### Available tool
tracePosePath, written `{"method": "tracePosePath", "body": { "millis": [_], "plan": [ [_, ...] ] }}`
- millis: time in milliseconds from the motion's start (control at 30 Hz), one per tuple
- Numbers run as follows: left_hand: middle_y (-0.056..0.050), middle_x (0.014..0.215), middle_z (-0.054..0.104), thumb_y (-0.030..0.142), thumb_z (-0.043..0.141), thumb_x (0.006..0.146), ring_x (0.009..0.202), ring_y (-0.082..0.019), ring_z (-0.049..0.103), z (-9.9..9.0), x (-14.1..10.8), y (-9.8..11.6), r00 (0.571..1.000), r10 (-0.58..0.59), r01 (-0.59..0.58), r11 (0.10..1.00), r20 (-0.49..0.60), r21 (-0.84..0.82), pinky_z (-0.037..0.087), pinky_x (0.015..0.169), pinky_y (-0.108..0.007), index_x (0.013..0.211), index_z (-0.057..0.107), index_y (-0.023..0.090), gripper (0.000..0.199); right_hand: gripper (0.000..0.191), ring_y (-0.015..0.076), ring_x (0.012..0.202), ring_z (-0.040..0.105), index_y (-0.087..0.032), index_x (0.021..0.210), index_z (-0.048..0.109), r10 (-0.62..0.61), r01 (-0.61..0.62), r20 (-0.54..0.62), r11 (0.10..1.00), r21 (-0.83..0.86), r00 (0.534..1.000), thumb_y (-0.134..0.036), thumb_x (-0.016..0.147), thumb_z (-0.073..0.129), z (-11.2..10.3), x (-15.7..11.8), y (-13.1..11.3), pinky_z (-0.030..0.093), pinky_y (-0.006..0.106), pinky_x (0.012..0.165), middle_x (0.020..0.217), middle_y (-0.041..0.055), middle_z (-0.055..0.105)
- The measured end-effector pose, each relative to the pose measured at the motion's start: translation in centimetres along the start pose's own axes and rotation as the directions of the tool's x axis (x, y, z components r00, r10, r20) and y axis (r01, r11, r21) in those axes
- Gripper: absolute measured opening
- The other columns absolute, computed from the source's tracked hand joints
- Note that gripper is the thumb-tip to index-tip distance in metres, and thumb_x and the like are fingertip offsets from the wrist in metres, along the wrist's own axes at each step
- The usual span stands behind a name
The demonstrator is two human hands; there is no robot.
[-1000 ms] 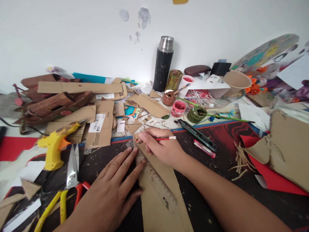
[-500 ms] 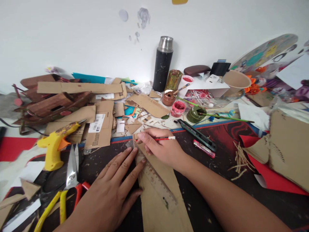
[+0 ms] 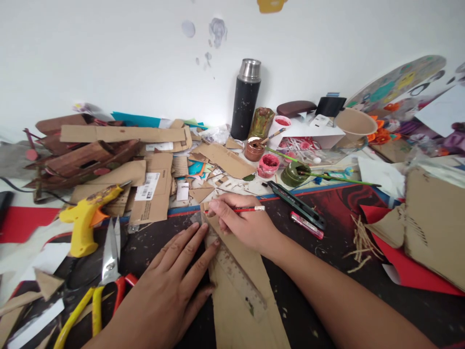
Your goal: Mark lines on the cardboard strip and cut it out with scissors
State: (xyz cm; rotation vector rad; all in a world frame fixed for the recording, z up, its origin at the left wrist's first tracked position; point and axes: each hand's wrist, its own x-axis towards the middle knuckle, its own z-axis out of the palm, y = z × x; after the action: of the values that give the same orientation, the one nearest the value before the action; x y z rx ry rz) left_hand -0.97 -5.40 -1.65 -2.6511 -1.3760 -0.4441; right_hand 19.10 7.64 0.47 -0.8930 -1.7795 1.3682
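A clear plastic ruler lies slantwise over a strip of brown cardboard. My left hand rests flat, its outstretched fingertips on the ruler near its far end. Pinched in my right hand is a red pencil, held low with its white end toward the right. The pencil's tip is at the far end of the cardboard strip, beside the ruler's edge; whether it touches cannot be told. Left of my left hand lie scissors with red and yellow handles.
A yellow glue gun lies at the left, below cardboard scraps. A box cutter lies right of my right hand. Behind stand open paint pots with brushes and a black flask. Twine pieces lie at the right.
The view has tilted up slightly, so the background sits a little lower. Both hands, the ruler and the pencil keep nearly the same positions on the cardboard.
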Motion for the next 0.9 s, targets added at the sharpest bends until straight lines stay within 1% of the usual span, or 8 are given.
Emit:
{"method": "tracePosePath", "body": {
  "millis": [133, 300, 567, 700, 900],
  "plan": [
    [-0.019, 0.169, 0.055, 0.044, 0.055, 0.111, 0.158, -0.038, 0.049, -0.09, 0.01, 0.01, 1.000, -0.003, 0.003, 1.000, 0.001, -0.002, 0.054, 0.119, -0.055, 0.158, 0.061, 0.017, 0.054, 0.037, 0.0154, 0.065, 0.063, -0.021, 0.088, 0.074, 0.017, -0.017, -0.009, 1.000, -0.026, 1.000, -0.048, 0.110, 0.061, -0.03, -0.03, 0.01, 0.049, 0.028, 0.066, 0.062, -0.0028, 0.063],
    [-0.018, 0.169, 0.055, 0.044, 0.057, 0.110, 0.158, -0.038, 0.049, -0.01, -0.13, -0.01, 1.000, -0.015, 0.015, 1.000, -0.001, -0.026, 0.053, 0.121, -0.054, 0.159, 0.060, 0.018, 0.055, 0.041, 0.0159, 0.066, 0.063, -0.021, 0.086, 0.074, 0.022, -0.022, -0.010, 0.998, -0.056, 1.000, -0.050, 0.111, 0.059, -0.03, -0.02, 0.00, 0.049, 0.028, 0.066, 0.062, -0.0023, 0.063],
    [-0.019, 0.169, 0.055, 0.045, 0.054, 0.111, 0.158, -0.039, 0.050, -0.10, 0.03, 0.06, 1.000, -0.006, 0.006, 1.000, 0.007, 0.006, 0.057, 0.116, -0.056, 0.158, 0.060, 0.018, 0.055, 0.038, 0.0171, 0.071, 0.066, -0.022, 0.087, 0.075, 0.009, -0.009, -0.001, 0.999, -0.031, 1.000, -0.049, 0.110, 0.060, 0.02, -0.04, 0.09, 0.050, 0.028, 0.068, 0.065, -0.0013, 0.064],
    [-0.019, 0.169, 0.055, 0.045, 0.055, 0.111, 0.158, -0.039, 0.050, -0.05, 0.05, 0.07, 1.000, -0.011, 0.011, 1.000, -0.002, 0.008, 0.057, 0.115, -0.055, 0.157, 0.060, 0.018, 0.055, 0.037, 0.0168, 0.070, 0.064, -0.020, 0.088, 0.075, -0.004, 0.004, 0.008, 1.000, -0.015, 1.000, -0.048, 0.108, 0.062, -0.02, -0.08, -0.04, 0.050, 0.028, 0.068, 0.065, -0.0012, 0.064],
    [-0.019, 0.168, 0.056, 0.042, 0.055, 0.110, 0.158, -0.038, 0.050, 0.04, 0.08, 0.14, 1.000, -0.009, 0.009, 1.000, -0.010, 0.008, 0.057, 0.115, -0.055, 0.157, 0.061, 0.017, 0.054, 0.045, 0.0148, 0.063, 0.059, -0.020, 0.081, 0.071, 0.002, -0.002, 0.022, 1.000, 0.013, 1.000, -0.052, 0.110, 0.060, 0.03, -0.11, 0.04, 0.049, 0.027, 0.065, 0.065, -0.0009, 0.063]
  ]
}}
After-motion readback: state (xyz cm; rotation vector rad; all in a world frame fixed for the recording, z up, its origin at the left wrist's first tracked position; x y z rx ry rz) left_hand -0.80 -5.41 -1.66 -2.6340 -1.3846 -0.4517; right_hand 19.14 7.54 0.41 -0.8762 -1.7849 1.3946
